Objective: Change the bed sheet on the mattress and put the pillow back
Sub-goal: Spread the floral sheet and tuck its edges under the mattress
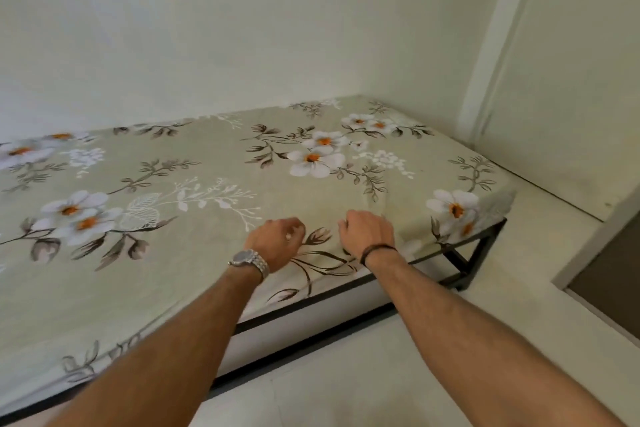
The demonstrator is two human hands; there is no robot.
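Floral bed sheet (pixel 207 184) is spread flat over the mattress on the black bed frame (pixel 464 263). Left hand (pixel 277 239) and right hand (pixel 369 234) sit near its front edge, fingers curled, maybe pinching fabric, can't tell.

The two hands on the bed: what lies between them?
Head view: between the left hand and the right hand lies only floral sheet, with a printed bud.

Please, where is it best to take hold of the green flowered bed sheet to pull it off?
Probably the green flowered bed sheet at its free lower hem on the near side, above the black metal bed frame, approaching from the floor side. It hangs loose there; the far edges meet the walls.
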